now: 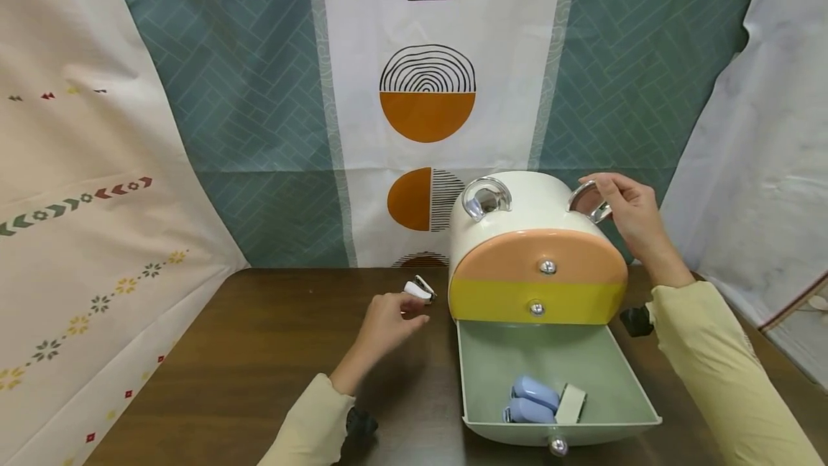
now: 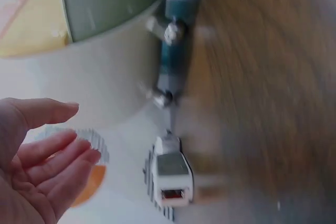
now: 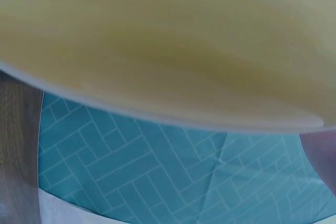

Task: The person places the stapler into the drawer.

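A rounded small drawer cabinet [image 1: 491,236] with silver ear-like rings on top stands on the table. My right hand [image 1: 630,214] grips its right silver ear [image 1: 599,212]. The green bottom drawer [image 1: 530,347] is pulled out, holding two blue mini staplers [image 1: 534,393] and a pale block-like item [image 1: 571,404]. My left hand [image 1: 388,329] hovers left of the cabinet, thumb and fingers apart, holding nothing. Just beyond it lies a white mini stapler [image 2: 172,174] on the table, apart from the fingers in the left wrist view. The right wrist view shows mostly the cabinet's side [image 3: 173,66].
Orange [image 1: 504,257] and yellow [image 1: 491,300] drawers above the green one are closed, each with a silver knob. The brown table [image 1: 226,372] extends left. A patterned curtain [image 1: 259,92] hangs close behind, with pale cloth [image 1: 84,236] at the left.
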Demonstrator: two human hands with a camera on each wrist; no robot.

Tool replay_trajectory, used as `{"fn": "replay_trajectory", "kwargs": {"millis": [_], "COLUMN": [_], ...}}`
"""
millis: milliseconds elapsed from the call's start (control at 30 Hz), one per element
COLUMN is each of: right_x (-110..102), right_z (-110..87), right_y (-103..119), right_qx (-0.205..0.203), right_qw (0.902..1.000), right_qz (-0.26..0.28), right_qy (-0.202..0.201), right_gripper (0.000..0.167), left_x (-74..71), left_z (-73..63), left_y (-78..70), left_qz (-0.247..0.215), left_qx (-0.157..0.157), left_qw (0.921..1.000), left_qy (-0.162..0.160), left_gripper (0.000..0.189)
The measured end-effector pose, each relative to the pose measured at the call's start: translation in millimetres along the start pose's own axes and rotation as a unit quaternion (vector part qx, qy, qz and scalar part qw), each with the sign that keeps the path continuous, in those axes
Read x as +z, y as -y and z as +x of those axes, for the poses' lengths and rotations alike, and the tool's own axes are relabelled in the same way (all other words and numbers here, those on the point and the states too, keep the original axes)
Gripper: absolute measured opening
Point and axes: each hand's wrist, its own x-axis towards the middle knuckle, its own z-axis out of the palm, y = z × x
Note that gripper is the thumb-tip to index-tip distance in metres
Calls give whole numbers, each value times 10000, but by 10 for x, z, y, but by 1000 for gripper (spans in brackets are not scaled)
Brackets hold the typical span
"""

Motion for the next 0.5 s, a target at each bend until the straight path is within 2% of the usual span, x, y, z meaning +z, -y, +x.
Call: {"fn": "replay_trajectory", "kwargs": {"millis": [133, 200, 333, 500], "right_x": [13, 12, 2, -5], "right_z": [-6, -9, -7, -1], "right_y": [1, 2, 1, -7], "right_qx": [19, -4, -94, -105], "right_qw": [10000, 9999, 9989, 9979], "right_qz": [76, 171, 465, 639], "right_qy": [5, 0, 15, 68], "right_gripper": [25, 24, 22, 21], "left_x": [-19, -13, 30, 90], "left_z": [49, 76, 143, 207], "left_y": [168, 230, 332, 416], "left_qz": [204, 326, 679, 1211], "left_qx": [-482, -687, -1032, -1292], "left_qw": [9986, 9971, 9922, 9830], "left_qy": [-114, -68, 157, 485], "left_gripper": [28, 34, 41, 36]}}
